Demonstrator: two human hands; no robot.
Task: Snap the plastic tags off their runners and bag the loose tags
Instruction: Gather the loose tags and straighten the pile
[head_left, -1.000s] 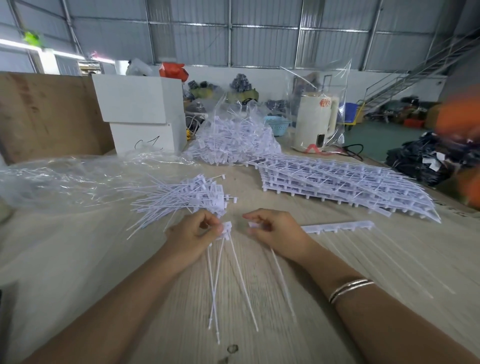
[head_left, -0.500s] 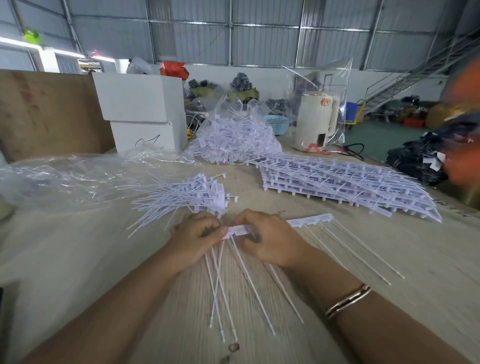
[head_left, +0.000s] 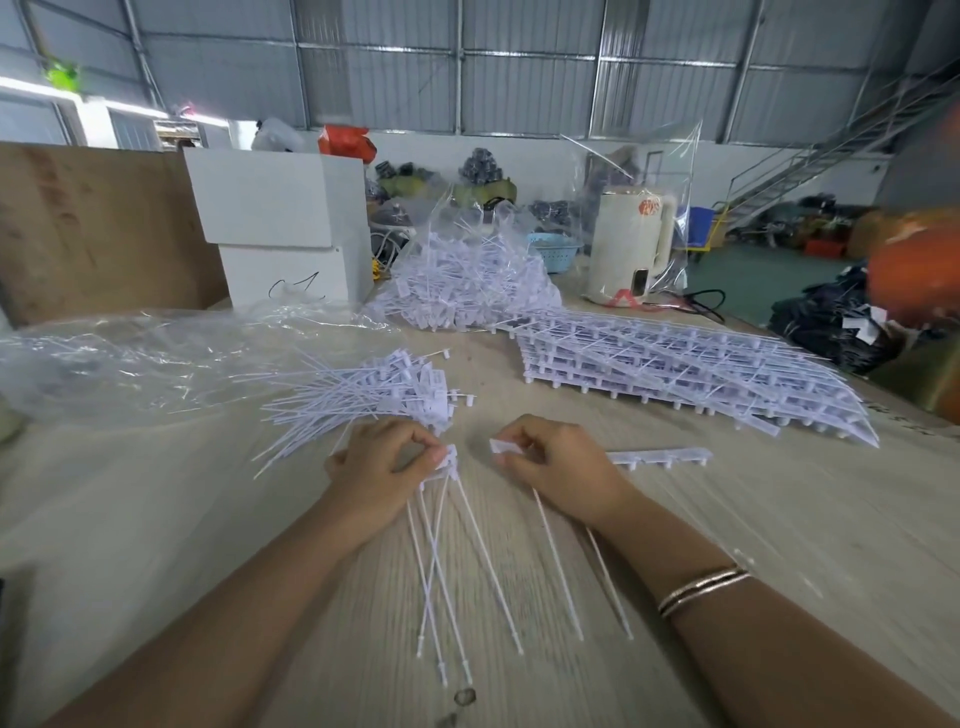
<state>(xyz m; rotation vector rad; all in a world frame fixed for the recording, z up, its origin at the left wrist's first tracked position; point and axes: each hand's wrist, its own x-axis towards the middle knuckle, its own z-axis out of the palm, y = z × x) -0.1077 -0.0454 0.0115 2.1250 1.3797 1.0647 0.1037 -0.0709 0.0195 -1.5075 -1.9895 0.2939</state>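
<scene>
My left hand (head_left: 382, 475) pinches the heads of several loose white tags (head_left: 452, 566), whose thin tails fan toward me over the table. My right hand (head_left: 558, 467) grips the end of a white runner (head_left: 660, 458) that sticks out to the right, with tags still hanging from it. The two hands are a short gap apart. A pile of loose tags (head_left: 374, 395) lies just beyond my left hand. A stack of full runners (head_left: 691, 374) lies at the right.
A clear plastic bag (head_left: 135, 358) lies flat at the left. A bag heaped with tags (head_left: 467, 280) sits behind the pile. White boxes (head_left: 280, 228), a wooden board (head_left: 93, 228) and a cream kettle (head_left: 631, 244) stand at the table's back.
Half a second ago my hands were together at the runner's end. They have pulled apart, my left hand keeping one more tag in its bundle and my right drawing the runner rightward.
</scene>
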